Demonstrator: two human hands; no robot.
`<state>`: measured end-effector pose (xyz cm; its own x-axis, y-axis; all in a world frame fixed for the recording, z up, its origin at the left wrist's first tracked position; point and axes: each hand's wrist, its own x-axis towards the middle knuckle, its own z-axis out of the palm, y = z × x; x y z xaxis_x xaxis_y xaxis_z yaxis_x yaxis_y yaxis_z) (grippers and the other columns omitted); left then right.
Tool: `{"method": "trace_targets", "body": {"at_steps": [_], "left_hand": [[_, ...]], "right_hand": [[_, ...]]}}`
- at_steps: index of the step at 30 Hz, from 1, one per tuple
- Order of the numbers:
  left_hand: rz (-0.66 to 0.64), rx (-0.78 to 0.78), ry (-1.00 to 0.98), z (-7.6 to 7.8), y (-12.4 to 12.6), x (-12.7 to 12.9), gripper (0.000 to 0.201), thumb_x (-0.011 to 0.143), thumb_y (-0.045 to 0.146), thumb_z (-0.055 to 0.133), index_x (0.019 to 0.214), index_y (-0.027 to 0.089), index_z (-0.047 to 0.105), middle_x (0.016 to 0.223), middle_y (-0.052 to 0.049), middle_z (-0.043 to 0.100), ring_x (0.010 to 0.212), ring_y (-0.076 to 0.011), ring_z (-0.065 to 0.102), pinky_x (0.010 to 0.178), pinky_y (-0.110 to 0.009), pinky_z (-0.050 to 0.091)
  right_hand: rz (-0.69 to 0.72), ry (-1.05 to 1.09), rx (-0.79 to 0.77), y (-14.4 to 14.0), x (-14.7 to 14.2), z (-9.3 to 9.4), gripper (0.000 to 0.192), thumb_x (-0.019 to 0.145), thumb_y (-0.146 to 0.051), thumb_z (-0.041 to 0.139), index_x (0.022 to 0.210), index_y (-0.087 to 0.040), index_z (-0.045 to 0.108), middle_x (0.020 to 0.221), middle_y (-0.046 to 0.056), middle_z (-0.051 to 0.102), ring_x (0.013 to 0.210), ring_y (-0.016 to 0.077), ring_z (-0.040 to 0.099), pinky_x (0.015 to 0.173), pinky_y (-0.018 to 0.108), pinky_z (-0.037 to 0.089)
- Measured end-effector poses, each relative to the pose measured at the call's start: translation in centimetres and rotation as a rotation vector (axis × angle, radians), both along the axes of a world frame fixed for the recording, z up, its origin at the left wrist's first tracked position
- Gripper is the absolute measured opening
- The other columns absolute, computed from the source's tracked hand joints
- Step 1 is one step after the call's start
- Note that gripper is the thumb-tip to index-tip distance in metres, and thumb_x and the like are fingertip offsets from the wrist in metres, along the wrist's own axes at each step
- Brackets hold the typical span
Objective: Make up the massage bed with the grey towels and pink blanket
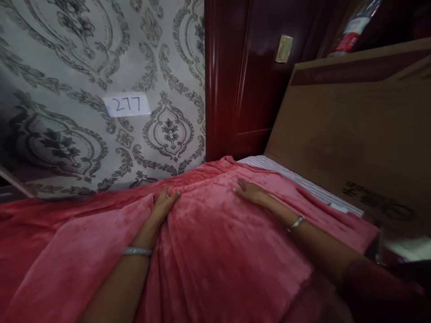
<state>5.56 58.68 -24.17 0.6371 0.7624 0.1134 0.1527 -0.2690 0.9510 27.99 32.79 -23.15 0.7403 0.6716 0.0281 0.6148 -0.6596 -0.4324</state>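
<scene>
A soft pinkish-red blanket (215,224) spreads over most of the lower view, with folds running toward me below my left hand. My left hand (164,202) grips a gathered part of the blanket; its thumb points right, and the fingertips are hidden in the cloth. To the right, my right hand (251,192) rests on the blanket with thumb and fingers apart. A grey bangle circles my left wrist and a silver one my right.
A large cardboard box (343,130) leans at the right, with a bottle (350,36) behind it. Striped cloth (303,181) shows beside the blanket. Behind stand a patterned wall (168,67) with a paper (127,104) marked 277 and a dark red wood panel (229,89).
</scene>
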Motion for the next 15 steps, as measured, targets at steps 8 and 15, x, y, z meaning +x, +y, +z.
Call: {"method": "trace_targets", "body": {"at_steps": [8,15], "left_hand": [[0.172,0.157,0.111,-0.3,-0.2,0.9,0.031,0.074,0.028,0.062,0.103,0.018,0.06,0.102,-0.008,0.071,0.101,-0.0261,0.066,0.096,-0.037,0.05],[0.124,0.17,0.161,0.2,-0.3,0.3,0.031,0.081,0.032,0.058,0.107,0.015,0.063,0.105,-0.009,0.073,0.096,-0.0247,0.069,0.087,-0.033,0.055]], "right_hand": [[-0.04,-0.108,-0.005,-2.9,-4.6,-1.6,0.049,0.102,-0.029,0.044,0.148,-0.012,0.046,0.139,0.019,0.06,0.126,0.0296,0.058,0.1,0.036,0.045],[-0.061,-0.053,-0.072,-5.5,-5.4,0.1,0.061,0.1,-0.034,0.05,0.156,-0.012,0.035,0.143,0.018,0.057,0.128,0.0289,0.058,0.102,0.035,0.045]]}}
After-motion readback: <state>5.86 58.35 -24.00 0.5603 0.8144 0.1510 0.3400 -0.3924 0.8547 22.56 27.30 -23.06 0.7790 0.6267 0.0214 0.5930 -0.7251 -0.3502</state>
